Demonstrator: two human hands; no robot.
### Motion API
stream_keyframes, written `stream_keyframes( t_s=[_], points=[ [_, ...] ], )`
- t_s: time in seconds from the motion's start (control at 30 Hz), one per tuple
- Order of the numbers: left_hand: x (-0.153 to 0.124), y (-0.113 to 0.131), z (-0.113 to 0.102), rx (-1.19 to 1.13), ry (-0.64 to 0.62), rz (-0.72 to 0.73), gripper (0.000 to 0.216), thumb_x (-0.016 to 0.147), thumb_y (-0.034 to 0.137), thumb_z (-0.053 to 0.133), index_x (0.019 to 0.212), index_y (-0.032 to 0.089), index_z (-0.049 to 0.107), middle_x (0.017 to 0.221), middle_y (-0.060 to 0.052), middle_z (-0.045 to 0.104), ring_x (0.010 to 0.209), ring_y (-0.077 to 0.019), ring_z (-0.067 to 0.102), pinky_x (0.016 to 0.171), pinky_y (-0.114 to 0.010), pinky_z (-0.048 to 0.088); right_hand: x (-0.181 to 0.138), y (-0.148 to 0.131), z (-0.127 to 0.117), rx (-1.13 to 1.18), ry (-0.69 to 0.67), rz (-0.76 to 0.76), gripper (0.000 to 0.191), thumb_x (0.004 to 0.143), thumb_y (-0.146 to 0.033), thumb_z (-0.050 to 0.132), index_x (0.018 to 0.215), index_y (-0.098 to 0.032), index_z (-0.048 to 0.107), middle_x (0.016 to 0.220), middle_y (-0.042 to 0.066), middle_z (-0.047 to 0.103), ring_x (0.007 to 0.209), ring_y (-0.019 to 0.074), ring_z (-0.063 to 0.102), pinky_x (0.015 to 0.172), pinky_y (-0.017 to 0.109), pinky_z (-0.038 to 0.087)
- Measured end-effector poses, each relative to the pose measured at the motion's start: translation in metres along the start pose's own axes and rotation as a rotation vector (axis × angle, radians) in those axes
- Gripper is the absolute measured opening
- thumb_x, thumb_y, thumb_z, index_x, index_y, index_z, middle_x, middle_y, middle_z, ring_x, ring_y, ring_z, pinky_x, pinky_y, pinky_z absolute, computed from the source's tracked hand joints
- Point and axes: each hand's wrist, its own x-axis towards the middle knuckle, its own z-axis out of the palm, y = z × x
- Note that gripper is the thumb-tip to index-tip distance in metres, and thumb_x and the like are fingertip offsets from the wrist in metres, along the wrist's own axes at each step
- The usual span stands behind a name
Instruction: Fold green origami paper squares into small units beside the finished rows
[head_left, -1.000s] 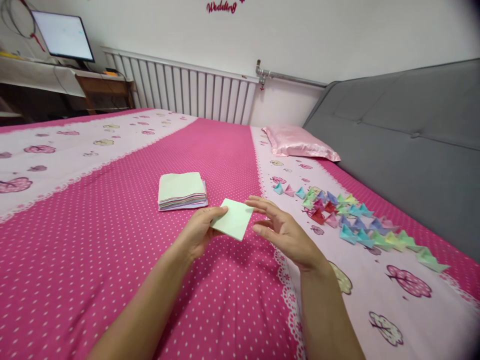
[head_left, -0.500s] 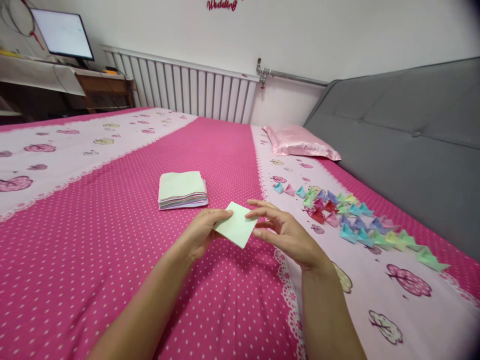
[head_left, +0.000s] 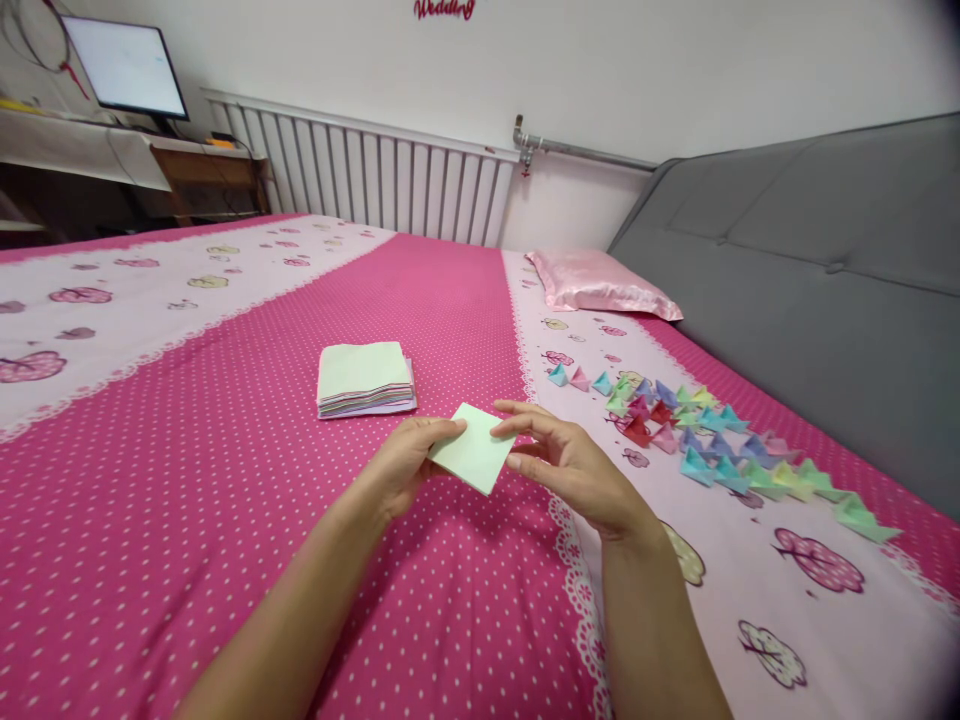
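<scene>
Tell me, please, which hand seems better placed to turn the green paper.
Probably the right hand: its loose fingers are at the green paper, while the left hand pinches its left side.

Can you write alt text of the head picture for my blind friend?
The left hand holds a green square, the right hand at its edge, over a pink bed. A paper stack lies beyond, paper boats to the right.
</scene>
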Motion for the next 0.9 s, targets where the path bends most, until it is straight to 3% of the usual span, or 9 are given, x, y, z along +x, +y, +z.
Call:
stream_keyframes(
  t_s=[0.5,0.9],
  points=[
    [-0.0003,-0.0030,0.0010,0.055,-0.058,0.037,0.022,0.068,0.025,0.062,0.082,0.009,0.068,0.072,-0.009,0.067,0.061,-0.0145,0.058,0.057,-0.022,0.044,0.0032,0.0038,0.0034,-0.080,-0.018,0.039,0.025,0.076,-0.013,0.050,0.092,-0.025,0.064,0.127,0.002,0.044,0.119,0.0202,0.039,0.095,0.040,0.034],
    [0.0003,-0.0063,0.0009,0.098,-0.119,0.040,0.022,0.072,0.030,0.060,0.074,0.010,0.068,0.067,-0.007,0.066,0.059,-0.0123,0.056,0.056,-0.020,0.041,0.0069,0.0089,0.0078,-0.051,-0.023,0.018,0.022,0.074,-0.013,0.052,0.091,-0.023,0.064,0.111,0.003,0.055,0.093,0.0163,0.056,0.080,0.032,0.045]
  ],
)
